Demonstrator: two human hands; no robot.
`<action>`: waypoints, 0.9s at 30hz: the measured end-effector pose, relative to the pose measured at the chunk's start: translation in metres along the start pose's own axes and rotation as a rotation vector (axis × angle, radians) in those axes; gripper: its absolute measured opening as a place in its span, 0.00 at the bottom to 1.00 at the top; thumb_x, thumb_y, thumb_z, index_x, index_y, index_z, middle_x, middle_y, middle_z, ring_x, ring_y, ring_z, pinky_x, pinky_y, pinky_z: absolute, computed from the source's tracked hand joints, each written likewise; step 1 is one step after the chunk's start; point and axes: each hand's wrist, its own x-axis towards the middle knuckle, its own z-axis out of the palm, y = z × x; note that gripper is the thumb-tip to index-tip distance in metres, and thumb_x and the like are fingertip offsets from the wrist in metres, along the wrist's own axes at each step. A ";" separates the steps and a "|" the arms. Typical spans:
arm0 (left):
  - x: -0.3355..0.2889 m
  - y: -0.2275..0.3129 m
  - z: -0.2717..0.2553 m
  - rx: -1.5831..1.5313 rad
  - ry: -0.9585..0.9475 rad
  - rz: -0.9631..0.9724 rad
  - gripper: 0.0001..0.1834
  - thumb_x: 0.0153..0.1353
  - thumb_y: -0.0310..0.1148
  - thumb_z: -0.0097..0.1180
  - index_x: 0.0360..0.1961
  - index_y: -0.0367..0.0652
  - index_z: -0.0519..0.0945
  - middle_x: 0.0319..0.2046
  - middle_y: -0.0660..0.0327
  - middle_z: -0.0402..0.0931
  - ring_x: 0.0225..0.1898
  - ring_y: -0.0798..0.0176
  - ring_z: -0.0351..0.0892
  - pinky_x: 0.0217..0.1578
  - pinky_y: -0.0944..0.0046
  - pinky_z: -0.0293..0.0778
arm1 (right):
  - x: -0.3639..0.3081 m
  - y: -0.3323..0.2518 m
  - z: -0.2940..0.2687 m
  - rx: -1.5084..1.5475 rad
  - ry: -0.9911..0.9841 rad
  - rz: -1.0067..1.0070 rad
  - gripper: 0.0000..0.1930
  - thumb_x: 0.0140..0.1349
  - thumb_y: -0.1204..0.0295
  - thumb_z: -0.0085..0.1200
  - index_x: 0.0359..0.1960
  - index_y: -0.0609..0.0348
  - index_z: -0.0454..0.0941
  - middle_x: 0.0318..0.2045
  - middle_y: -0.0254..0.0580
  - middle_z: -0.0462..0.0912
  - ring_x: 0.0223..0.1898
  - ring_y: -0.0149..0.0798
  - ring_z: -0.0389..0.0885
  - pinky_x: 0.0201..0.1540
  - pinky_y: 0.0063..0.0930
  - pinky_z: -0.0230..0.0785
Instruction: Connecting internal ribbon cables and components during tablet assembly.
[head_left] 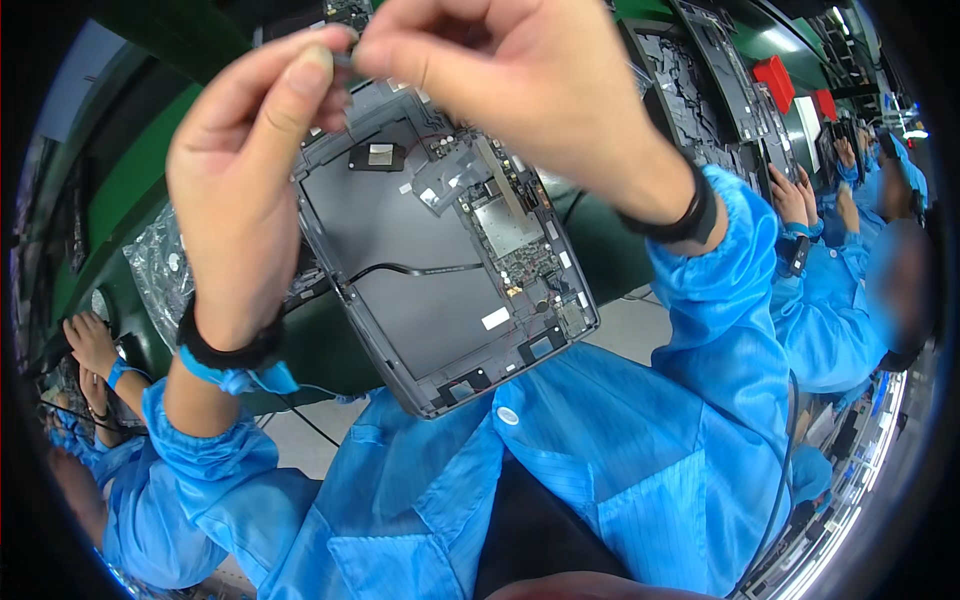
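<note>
Centrally placed: one opened grey device housing [415,320], with both bare hands raised over its far end.
Left hand [235,165]: thumb and fingers are closed in a pinch, the tips brought up to those of the right hand [535,85], likewise closed; whether a small part is gripped between them cannot be told. Inside the housing, a circuit board [548,268] is fitted along the right side, a black cable [420,269] is laid across the middle, and a black rectangular module [362,160] is set near the far end. Clear plastic bag [160,270]: laid to the left of the housing.
</note>
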 end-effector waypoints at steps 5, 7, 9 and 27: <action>0.046 0.002 -0.018 0.645 -0.061 0.046 0.11 0.65 0.28 0.57 0.45 0.36 0.83 0.40 0.64 0.82 0.40 0.74 0.77 0.44 0.74 0.70 | 0.028 0.041 -0.045 -0.779 -0.085 -0.521 0.07 0.62 0.76 0.57 0.40 0.64 0.82 0.39 0.38 0.85 0.36 0.25 0.81 0.36 0.22 0.72; 0.062 -0.014 -0.028 0.713 -0.227 0.051 0.11 0.65 0.29 0.57 0.45 0.34 0.83 0.38 0.64 0.83 0.37 0.73 0.77 0.40 0.73 0.71 | 0.030 0.076 -0.041 -0.762 -0.049 -0.784 0.07 0.52 0.71 0.61 0.28 0.59 0.78 0.26 0.40 0.79 0.30 0.42 0.80 0.30 0.32 0.73; 0.066 -0.032 -0.024 0.788 -0.259 0.007 0.11 0.65 0.29 0.56 0.44 0.34 0.83 0.37 0.62 0.83 0.36 0.73 0.78 0.38 0.72 0.72 | 0.016 0.075 -0.034 -0.827 -0.163 -0.765 0.06 0.50 0.71 0.58 0.28 0.56 0.75 0.31 0.36 0.75 0.35 0.40 0.77 0.35 0.32 0.72; 0.065 -0.068 0.002 0.990 -0.309 0.342 0.06 0.53 0.27 0.63 0.31 0.36 0.83 0.27 0.54 0.79 0.30 0.50 0.79 0.34 0.57 0.74 | 0.016 0.102 -0.020 -0.861 -0.220 -0.539 0.05 0.50 0.73 0.57 0.22 0.58 0.75 0.24 0.41 0.79 0.30 0.45 0.83 0.32 0.35 0.76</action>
